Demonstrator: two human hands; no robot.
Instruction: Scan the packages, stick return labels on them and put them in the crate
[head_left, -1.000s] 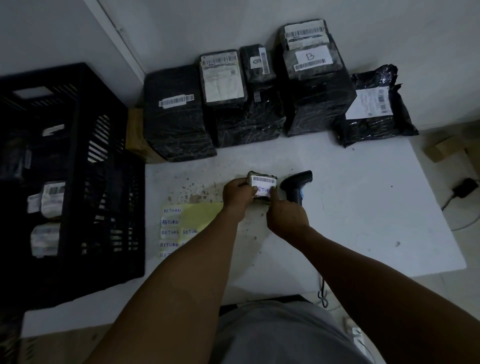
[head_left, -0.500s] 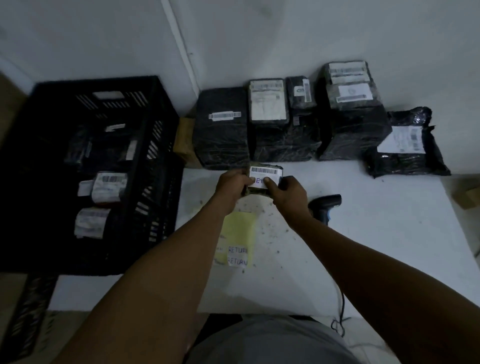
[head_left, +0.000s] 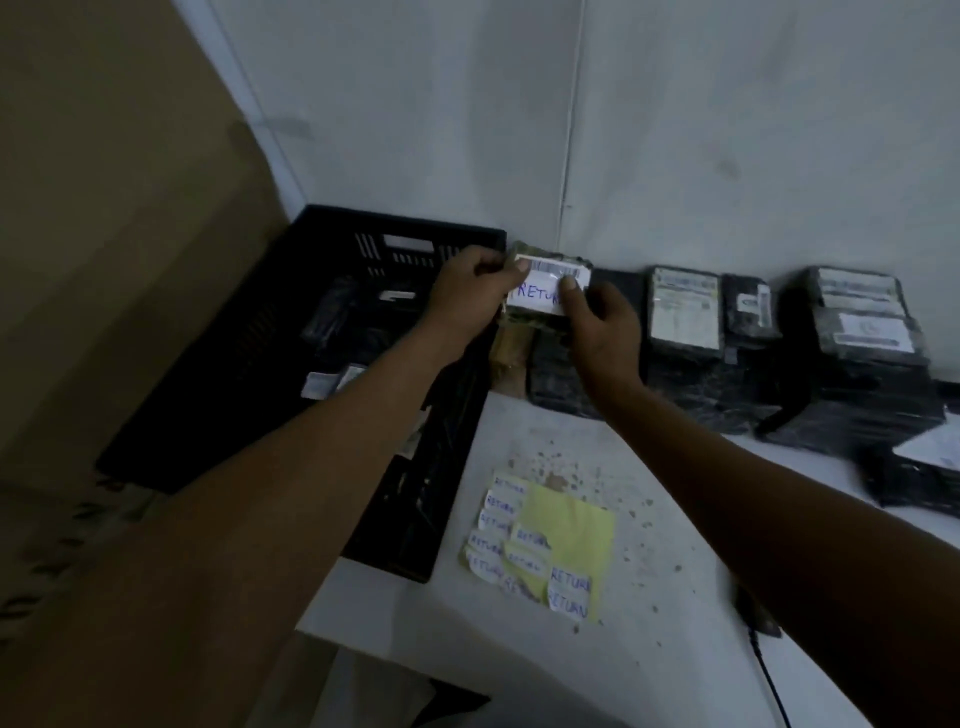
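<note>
Your left hand (head_left: 470, 299) grips the small package (head_left: 545, 291) at its left end; your right hand (head_left: 602, 327) pinches its right end, thumb on the RETURN label (head_left: 537, 299), beside the crate (head_left: 322, 332).

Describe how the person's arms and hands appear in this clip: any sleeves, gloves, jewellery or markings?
Both forearms are bare as far as the frame shows; no sleeve cuff is in view. The left hand and right hand wear no gloves, and no ring, watch or wristband is visible. Dim light makes finer marks impossible to judge.
</note>
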